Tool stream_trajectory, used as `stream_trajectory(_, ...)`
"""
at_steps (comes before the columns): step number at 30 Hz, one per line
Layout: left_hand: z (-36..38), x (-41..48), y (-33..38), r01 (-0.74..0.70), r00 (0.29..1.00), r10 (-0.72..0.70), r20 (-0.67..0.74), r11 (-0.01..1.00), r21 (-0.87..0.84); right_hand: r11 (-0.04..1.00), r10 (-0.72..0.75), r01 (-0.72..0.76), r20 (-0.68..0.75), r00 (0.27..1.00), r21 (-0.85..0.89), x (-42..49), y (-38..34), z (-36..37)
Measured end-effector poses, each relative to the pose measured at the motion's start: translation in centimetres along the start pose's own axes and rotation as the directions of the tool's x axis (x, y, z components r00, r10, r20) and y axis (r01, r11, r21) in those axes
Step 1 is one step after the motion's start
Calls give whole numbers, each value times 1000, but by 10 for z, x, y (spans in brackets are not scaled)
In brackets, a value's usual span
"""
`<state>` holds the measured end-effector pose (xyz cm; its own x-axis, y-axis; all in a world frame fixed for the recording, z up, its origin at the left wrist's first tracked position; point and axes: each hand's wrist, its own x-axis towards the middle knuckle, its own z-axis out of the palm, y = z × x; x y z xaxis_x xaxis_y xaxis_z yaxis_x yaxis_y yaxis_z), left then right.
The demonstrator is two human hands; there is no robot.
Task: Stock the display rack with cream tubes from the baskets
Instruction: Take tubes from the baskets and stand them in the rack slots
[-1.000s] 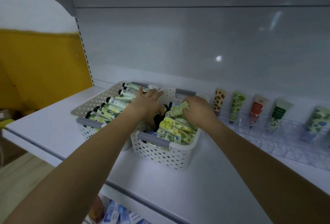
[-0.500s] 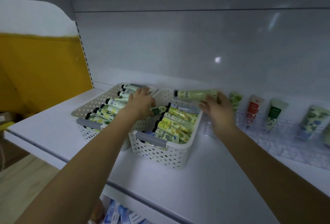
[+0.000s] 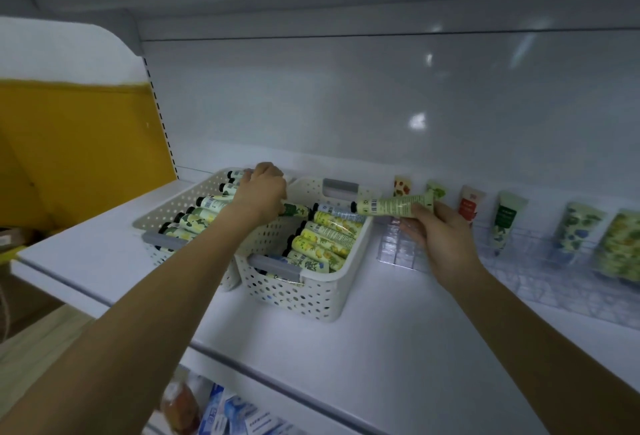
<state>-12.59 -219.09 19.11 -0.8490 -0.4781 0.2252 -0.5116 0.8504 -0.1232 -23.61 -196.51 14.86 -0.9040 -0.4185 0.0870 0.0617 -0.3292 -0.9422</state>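
Lifted from the right basket [image 3: 311, 296] since 1 s ago, a pale-green cream tube [image 3: 394, 206] is pinched level by the right hand [image 3: 446, 240] beside the display rack [image 3: 398, 249]. The left hand [image 3: 263, 192] grips a dark-green tube [image 3: 295, 210] by the left basket [image 3: 178, 207].

The pale green tube [image 3: 394, 206] pinched in the right hand [image 3: 440, 237] is smooth plastic with a slight sheen and a printed label, and the dark green tube [image 3: 294, 209] held by the left hand [image 3: 261, 192] looks equally shiny. The basket under the left hand [image 3: 180, 206] and the basket between the hands [image 3: 311, 296] are matt white perforated plastic with smooth grey handles [image 3: 275, 266]. Beneath the right hand the display rack [image 3: 519, 272] is clear glossy plastic. The shelf [image 3: 381, 348] below both forearms is smooth white, and the back panel [image 3: 346, 95] beyond the hands is glossy, mirroring lights.
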Motion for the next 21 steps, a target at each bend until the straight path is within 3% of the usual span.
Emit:
stream_trajectory(2,-12,-4,1,5,996,-14,-91,995,-105,996,47,-47,10,999,75,-2,-3,1)
stream_trajectory(5,-33,-13,3,-13,987,-59,-147,895,-446,964,124,-128,32,992,232,-4,-8,1)
stream_trajectory(7,-43,-19,8,-54,982,-96,-165,691,-720,914,193,-201,58,980,353,-6,-10,0)
stream_trajectory(9,-54,-27,20,-30,979,-180,-101,358,-933,827,263,-291,126,956,481,-10,-14,-2)
stream_trajectory(11,-64,-32,40,16,982,-188,-4,104,-994,760,318,-364,180,931,539,-15,-18,-8)
stream_trajectory(15,-71,-41,94,46,998,-38,54,-181,-982,711,368,-451,260,892,539,-24,-18,-35)
stream_trajectory(18,-61,-46,144,60,998,-5,63,-240,-969,710,360,-451,272,892,541,-33,-17,-63)
stream_trajectory(21,-40,-48,192,79,996,-11,86,-291,-953,784,328,-362,158,931,505,-47,-18,-93)
